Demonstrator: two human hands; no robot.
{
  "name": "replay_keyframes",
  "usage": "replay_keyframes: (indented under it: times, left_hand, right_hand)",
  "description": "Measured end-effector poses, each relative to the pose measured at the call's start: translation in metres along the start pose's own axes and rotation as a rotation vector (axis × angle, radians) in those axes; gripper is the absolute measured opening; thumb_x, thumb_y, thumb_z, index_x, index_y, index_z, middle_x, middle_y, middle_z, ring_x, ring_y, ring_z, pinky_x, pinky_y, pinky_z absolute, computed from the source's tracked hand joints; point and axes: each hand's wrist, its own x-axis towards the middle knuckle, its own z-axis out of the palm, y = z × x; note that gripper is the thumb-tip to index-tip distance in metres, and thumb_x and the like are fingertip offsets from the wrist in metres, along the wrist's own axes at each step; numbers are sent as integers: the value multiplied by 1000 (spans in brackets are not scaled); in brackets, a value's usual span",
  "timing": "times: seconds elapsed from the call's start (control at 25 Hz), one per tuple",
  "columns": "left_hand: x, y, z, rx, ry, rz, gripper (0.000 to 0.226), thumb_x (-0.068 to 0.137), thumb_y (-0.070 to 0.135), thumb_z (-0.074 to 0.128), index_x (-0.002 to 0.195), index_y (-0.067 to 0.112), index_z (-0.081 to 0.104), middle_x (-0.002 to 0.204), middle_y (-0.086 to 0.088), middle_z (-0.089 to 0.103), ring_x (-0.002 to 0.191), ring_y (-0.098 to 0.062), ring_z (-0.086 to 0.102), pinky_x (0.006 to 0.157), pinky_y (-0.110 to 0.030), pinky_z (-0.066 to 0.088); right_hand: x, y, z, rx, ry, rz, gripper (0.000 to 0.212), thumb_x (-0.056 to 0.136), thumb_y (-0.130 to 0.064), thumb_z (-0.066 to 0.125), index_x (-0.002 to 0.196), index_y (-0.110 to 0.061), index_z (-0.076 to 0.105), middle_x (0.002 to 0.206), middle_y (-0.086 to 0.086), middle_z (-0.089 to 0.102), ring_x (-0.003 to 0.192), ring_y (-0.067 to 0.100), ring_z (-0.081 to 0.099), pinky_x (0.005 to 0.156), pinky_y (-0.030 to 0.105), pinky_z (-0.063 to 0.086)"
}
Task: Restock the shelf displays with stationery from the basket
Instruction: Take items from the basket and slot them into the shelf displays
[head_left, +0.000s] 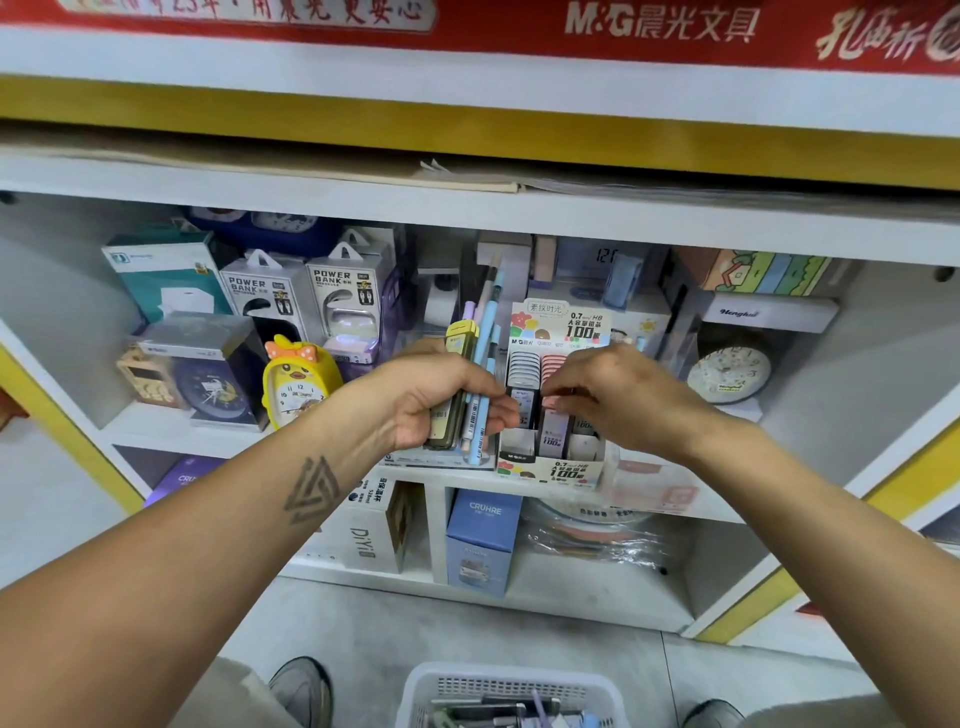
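1. Gripping a bundle upright, the left hand (441, 400) has its fingers curled round slim pastel pens (485, 364) and a flat yellow-capped lead case (460, 384), just left of the lead refill display box (553, 457).
2. Over that display box the right hand (618, 395) bends down, fingertips pinched together at a small pink-topped lead case (551, 415) standing in one of the cardboard slots; other flat plastic cases stand in rows behind it.
3. The display box is printed card, with a tall backing card, and sits at the front edge of a smooth white shelf (171, 431).
4. Left of the display box on the same shelf: a glossy yellow chick-shaped alarm clock (298, 384) and two clear-fronted power bank boxes (311, 296).
5. Right of it stands a round white alarm clock (730, 371).
6. Below the display box, on the grey floor, a white perforated plastic basket (511, 691) holds more pens and cases.
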Motion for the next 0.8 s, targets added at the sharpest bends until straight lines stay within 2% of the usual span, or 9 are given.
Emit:
replay_keyframes:
  times: [0.08,0.12,0.2,0.28,0.36,0.52,0.64,0.72,0.8]
  left_hand:
    - [-3,0,1,21,-45,-12,8,88,-9,58,94,-11,63,79,-26,72,66,-29,73,53,-31,58]
    - [-4,0,2,39,-74,-17,6,89,-9,58,91,-9,63,79,-25,72,66,-29,73,53,-30,58]
    - [-5,-1,4,79,-122,-19,6,88,-10,58,89,-9,64,81,-26,72,67,-30,73,56,-32,60]
    - [-7,-2,5,129,-163,-20,5,87,-10,60,88,-9,64,84,-27,71,69,-31,73,59,-32,61]
    - [-8,-4,7,166,-201,-32,5,86,-10,60,89,-9,64,85,-28,71,69,-30,73,59,-31,61]
    - [-8,-7,11,216,-221,-71,6,87,-10,60,91,-9,64,82,-23,72,68,-27,73,63,-30,61]
    - [-7,-6,12,200,-213,-56,12,86,-12,61,98,-12,62,84,-26,72,69,-29,73,66,-33,61]
    - [-6,-6,15,201,-220,-50,13,86,-12,61,99,-13,62,84,-26,72,69,-29,73,66,-33,61]
    - [-6,-5,18,194,-226,-39,12,85,-12,61,97,-13,64,85,-26,72,69,-29,73,67,-34,61]
  right_hand:
    - [3,0,-2,-70,110,53,13,96,-25,64,102,-23,75,100,-8,72,92,16,63,81,36,53]
    - [5,-1,-4,-7,185,120,12,96,-25,63,99,-23,75,96,-9,72,86,13,63,79,33,53]
    - [11,-6,-7,383,317,311,9,94,-26,66,97,-21,73,83,-7,73,71,7,61,68,23,52]
    - [17,-16,-12,864,341,479,16,92,-31,71,100,-17,70,80,2,75,62,9,62,54,22,50]
    - [20,-21,-13,1075,325,562,27,89,-34,74,105,-14,68,84,6,77,61,12,62,49,22,47]
    - [24,-22,-14,1138,361,593,18,87,-16,76,98,-3,70,77,9,73,59,14,62,48,22,47]
    - [23,-19,-17,1163,415,607,11,89,-9,71,97,-2,71,76,7,75,60,15,66,50,22,50]
    - [19,-11,-23,1279,504,628,10,92,-4,65,99,4,66,73,10,73,57,17,65,50,23,51]
    - [11,1,-34,1327,624,637,7,94,0,60,92,4,65,69,11,70,55,17,62,51,22,51]
